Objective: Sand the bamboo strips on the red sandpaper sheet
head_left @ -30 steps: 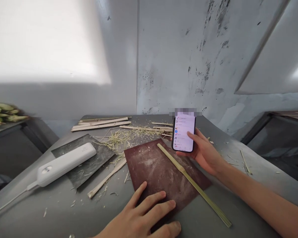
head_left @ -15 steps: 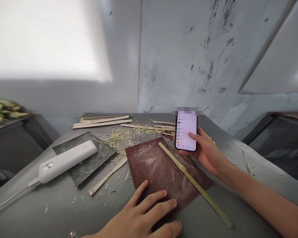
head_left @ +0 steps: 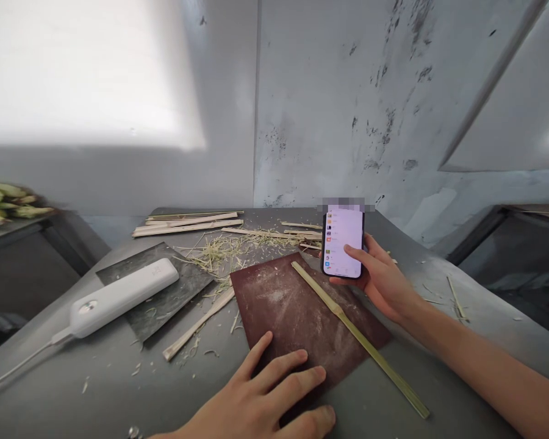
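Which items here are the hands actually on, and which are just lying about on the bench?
In hand:
right hand holds the phone, thumb on its screen
left hand rests flat on the brown sheet
green bamboo strip lies across that sheet

Lying about:
white corded device on the grey sheet
pale bamboo strips
shavings

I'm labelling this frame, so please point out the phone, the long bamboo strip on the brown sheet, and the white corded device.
phone [head_left: 344,238]: head view, middle of its lit screen.
long bamboo strip [head_left: 348,326]: head view, mid-length, over the brown sheet.
white corded device [head_left: 123,296]: head view, middle of its white body.
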`<state>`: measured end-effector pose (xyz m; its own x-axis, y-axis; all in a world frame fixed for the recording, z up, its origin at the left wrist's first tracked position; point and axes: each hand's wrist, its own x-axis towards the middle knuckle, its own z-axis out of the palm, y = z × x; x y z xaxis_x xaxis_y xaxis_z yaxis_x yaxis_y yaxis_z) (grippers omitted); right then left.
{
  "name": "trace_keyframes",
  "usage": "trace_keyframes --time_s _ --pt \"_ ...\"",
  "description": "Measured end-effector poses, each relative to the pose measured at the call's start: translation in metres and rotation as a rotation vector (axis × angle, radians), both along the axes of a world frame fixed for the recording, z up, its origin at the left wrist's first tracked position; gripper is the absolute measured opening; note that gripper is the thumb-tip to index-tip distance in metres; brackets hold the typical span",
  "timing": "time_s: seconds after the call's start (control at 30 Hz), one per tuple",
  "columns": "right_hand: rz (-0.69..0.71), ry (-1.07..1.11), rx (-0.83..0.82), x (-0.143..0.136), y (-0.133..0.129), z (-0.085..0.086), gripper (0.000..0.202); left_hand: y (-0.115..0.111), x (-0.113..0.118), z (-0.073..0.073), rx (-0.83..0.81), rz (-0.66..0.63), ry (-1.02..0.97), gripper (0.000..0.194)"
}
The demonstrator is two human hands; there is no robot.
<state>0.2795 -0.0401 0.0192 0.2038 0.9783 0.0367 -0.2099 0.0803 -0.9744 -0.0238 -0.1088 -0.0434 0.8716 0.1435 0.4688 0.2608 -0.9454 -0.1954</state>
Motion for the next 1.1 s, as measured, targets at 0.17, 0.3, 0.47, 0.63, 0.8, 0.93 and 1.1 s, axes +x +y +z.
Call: trace_keyframes --time_s 0.17,0.3,0.47,0.63,0.8,0.93,1.1 --pt "-0.021 0.004 0.003 -0.002 -0.001 0.001 0.048 0.0 -0.001 0.001 0.002 0.004 -0.001 0.034" --pt "-0.044 0.018 -0.004 -0.002 -0.001 0.002 0.04 0.0 -0.001 0.006 0.004 -0.001 0.0 0.035" --pt "-0.005 0.003 0.002 -0.001 -0.002 0.003 0.044 -0.001 0.001 0.011 0.006 -0.001 0.008 0.033" --pt "-0.033 0.029 -0.015 -0.003 -0.002 0.005 0.037 -0.001 0.002 0.005 -0.002 -0.007 -0.031 0.033" --pt "-0.06 0.043 -0.027 -0.006 -0.004 0.006 0.031 -0.001 0.001 0.003 -0.007 -0.006 -0.02 0.033" --pt "-0.057 0.042 -0.017 -0.005 -0.003 0.008 0.034 -0.001 0.002 0.002 -0.013 -0.002 -0.031 0.034" --pt "0.013 0.087 0.003 -0.001 -0.002 0.008 0.036 -0.001 0.002 -0.002 -0.024 -0.006 -0.064 0.035"
